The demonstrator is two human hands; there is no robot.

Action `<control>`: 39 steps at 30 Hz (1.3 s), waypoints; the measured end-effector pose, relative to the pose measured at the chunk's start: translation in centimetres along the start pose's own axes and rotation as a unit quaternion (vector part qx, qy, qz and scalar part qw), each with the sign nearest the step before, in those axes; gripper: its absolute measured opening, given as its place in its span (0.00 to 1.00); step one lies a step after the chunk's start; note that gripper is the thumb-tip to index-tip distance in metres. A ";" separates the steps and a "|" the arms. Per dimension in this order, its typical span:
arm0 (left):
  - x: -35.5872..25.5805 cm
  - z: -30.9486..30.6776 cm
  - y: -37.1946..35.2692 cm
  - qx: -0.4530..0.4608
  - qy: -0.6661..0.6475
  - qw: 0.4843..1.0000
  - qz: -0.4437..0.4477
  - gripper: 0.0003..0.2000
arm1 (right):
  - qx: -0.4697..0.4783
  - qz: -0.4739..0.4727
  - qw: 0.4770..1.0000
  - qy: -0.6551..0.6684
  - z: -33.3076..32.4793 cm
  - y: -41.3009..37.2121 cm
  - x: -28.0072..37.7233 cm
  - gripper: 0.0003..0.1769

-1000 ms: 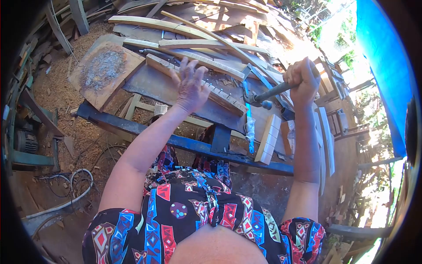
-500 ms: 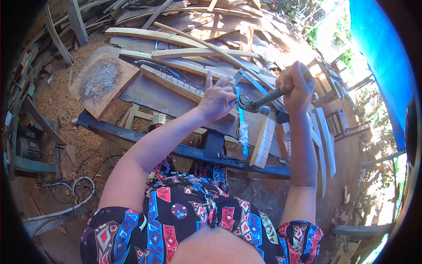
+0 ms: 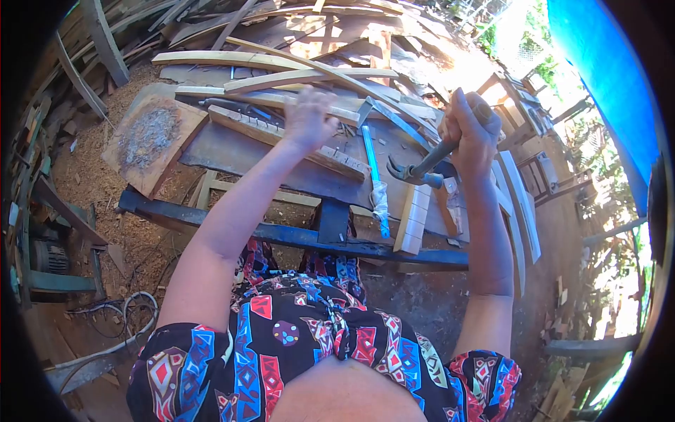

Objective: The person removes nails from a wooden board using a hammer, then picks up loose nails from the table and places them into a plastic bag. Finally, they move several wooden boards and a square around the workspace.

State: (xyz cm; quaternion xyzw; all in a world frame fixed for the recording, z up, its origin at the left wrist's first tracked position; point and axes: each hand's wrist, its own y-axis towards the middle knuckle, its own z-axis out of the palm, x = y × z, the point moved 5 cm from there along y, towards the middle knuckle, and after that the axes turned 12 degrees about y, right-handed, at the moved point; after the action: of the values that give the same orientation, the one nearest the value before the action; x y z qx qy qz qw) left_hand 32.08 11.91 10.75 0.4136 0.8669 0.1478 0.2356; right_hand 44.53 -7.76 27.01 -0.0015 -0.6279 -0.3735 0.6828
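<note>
My right hand (image 3: 472, 133) is closed around the handle of a claw hammer (image 3: 420, 171), which it holds up over the right part of the workbench. My left hand (image 3: 309, 121), smeared by motion, is above a wooden strip (image 3: 264, 131) with several nails standing up in it. I cannot make out whether its fingers hold anything. A blue strip (image 3: 370, 151) with a whitish wrapping lies just right of the nailed strip. Beyond it lies a metal square (image 3: 394, 121). Below the hammer head is a wooden block (image 3: 413, 218) marked with lines.
Long curved wooden strips (image 3: 309, 77) lie across the back of the bench. A stained board (image 3: 151, 137) is at the left, above sawdust-covered ground (image 3: 98, 197). The bench's dark front rail (image 3: 295, 241) is near my body. A blue tarp (image 3: 598, 77) hangs at the right.
My left hand has moved left and slightly away, leaving the blue strip's upper end and the nailed strip's right end uncovered. The hammer head has shifted slightly right.
</note>
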 end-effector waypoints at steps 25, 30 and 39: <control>7.5 1.7 -7.2 -0.114 0.080 0.981 -0.139 0.22 | 0.131 0.112 0.972 -0.161 9.2 3.8 -10.5 0.20; 7.5 1.3 -7.0 -0.101 0.087 0.981 -0.138 0.19 | 0.116 0.099 0.979 -0.132 11.1 3.8 -10.2 0.19; 7.6 1.5 -6.7 -0.107 0.098 0.981 -0.130 0.20 | 0.143 0.096 0.975 -0.139 12.2 2.1 -10.6 0.15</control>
State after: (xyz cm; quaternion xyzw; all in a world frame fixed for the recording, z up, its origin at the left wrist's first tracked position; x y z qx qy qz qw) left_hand 24.32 13.87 4.29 0.2529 0.9114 0.2474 0.2100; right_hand 35.89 4.83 21.48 -0.0160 -0.7601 -0.2091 0.6150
